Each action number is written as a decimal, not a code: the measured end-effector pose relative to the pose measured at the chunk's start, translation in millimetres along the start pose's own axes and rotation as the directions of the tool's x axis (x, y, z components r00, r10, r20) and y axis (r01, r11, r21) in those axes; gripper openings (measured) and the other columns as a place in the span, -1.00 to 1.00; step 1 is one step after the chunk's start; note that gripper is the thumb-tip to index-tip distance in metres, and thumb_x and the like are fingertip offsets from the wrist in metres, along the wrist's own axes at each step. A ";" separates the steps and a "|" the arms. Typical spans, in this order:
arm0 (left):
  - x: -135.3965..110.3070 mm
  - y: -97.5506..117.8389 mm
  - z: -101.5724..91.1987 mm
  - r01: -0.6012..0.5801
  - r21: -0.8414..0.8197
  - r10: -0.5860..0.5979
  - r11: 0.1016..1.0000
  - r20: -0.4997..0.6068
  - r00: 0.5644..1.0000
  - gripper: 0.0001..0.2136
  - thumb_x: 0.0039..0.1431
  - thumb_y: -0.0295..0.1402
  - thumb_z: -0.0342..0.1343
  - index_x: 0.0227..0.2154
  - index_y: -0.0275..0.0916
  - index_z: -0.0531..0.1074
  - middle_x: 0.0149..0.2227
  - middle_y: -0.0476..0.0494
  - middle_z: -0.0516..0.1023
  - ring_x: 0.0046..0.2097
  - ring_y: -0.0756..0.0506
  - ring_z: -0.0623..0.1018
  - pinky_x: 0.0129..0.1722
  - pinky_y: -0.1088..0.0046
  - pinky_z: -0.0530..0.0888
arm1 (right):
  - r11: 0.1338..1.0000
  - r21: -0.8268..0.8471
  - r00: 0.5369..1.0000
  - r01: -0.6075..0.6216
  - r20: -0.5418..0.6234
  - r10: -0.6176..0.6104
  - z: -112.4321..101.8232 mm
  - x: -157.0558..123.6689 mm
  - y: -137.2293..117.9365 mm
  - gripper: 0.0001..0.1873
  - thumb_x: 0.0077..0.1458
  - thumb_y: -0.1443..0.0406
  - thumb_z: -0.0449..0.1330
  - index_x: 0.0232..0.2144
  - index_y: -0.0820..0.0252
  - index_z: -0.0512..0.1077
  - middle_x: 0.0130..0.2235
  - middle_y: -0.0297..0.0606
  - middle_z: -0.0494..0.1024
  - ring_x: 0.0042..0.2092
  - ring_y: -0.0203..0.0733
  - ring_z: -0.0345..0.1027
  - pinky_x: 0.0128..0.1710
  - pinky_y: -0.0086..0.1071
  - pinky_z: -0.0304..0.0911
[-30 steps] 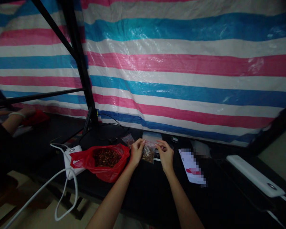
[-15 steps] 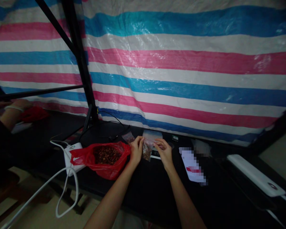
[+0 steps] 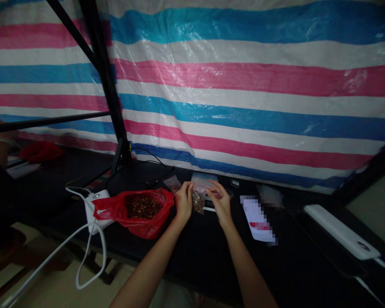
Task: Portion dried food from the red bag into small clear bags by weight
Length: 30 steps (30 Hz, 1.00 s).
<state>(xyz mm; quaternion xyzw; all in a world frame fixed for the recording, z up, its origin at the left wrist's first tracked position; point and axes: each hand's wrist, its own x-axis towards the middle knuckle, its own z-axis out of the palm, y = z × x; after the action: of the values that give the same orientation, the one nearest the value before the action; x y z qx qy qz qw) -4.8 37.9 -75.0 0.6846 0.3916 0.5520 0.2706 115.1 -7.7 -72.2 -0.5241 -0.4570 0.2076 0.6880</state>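
My left hand (image 3: 184, 201) pinches the upper left corner of a small clear zip bag (image 3: 198, 201) with brown bits inside. At the bag's upper right edge, my right hand (image 3: 220, 200) has thumb and forefinger closed on the plastic. Behind the bag, a small white scale (image 3: 209, 205) is partly hidden by it and my fingers. Left of my left hand lies an open red plastic bag (image 3: 154, 229) full of reddish-brown seeds or nuts (image 3: 144, 206). Another small filled clear bag (image 3: 172, 184) rests just behind my left hand.
A white power bank or strip (image 3: 98, 214) with a looping white cable (image 3: 104, 252) is at left. Right of my hands lie a phone (image 3: 258, 220), clear plastic (image 3: 271, 196) and a long white device (image 3: 342, 231). A black metal post (image 3: 111, 94) stands behind; another red bag (image 3: 41, 151) lies far left.
Both my hands stay on the small bag, with the right fingers slightly raised. The view has shifted a little. At far left, another person's hand has moved mostly out of sight.
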 end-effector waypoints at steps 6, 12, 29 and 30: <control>-0.9 2.6 -0.1 -0.007 -0.043 0.008 0.999 0.030 1.000 -0.78 0.18 -0.27 -0.16 -0.35 -0.25 0.35 -0.46 -0.03 0.45 -0.41 0.01 0.46 -0.38 0.57 0.31 | 0.994 -0.111 1.000 -0.020 0.022 0.023 -0.8 1.7 7.2 -0.77 -0.14 0.17 0.19 -0.46 0.22 0.49 -0.38 -0.22 0.54 -0.30 -0.15 0.38 -0.28 -0.32 0.24; 3.0 0.2 0.4 -0.008 -0.147 0.017 0.989 0.060 0.998 -0.80 0.13 -0.25 -0.08 -0.37 -0.25 0.37 -0.43 -0.05 0.48 -0.36 -0.02 0.47 -0.34 0.54 0.33 | 0.997 -0.068 1.000 -0.029 0.005 0.029 -0.7 2.3 7.0 -0.78 -0.15 0.18 0.19 -0.47 0.23 0.48 -0.38 -0.22 0.55 -0.34 -0.18 0.38 -0.34 -0.35 0.26; 0.1 4.3 0.1 -0.021 -0.079 0.030 0.997 0.117 0.993 -0.81 0.16 -0.28 -0.13 -0.38 -0.26 0.32 -0.49 -0.02 0.42 -0.43 0.00 0.44 -0.42 0.56 0.29 | 0.991 -0.113 0.995 0.078 -0.060 -0.086 1.6 -2.6 4.5 -0.80 -0.14 0.19 0.19 -0.55 0.25 0.45 -0.53 -0.28 0.44 -0.49 -0.27 0.29 -0.52 -0.44 0.22; 0.3 4.4 0.1 -0.017 -0.091 0.028 0.996 0.124 0.992 -0.80 0.16 -0.27 -0.13 -0.38 -0.26 0.32 -0.49 -0.02 0.42 -0.43 0.01 0.43 -0.42 0.56 0.29 | 0.991 -0.108 0.995 0.075 -0.062 -0.082 1.8 -2.5 5.1 -0.80 -0.14 0.19 0.19 -0.55 0.24 0.44 -0.53 -0.28 0.44 -0.49 -0.27 0.29 -0.52 -0.44 0.22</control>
<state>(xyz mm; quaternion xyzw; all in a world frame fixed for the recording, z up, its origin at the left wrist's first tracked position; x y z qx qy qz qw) -3.6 35.7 -71.3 0.7094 0.3409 0.5281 0.3188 113.3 -6.8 -77.8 -0.5479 -0.4643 0.1385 0.6819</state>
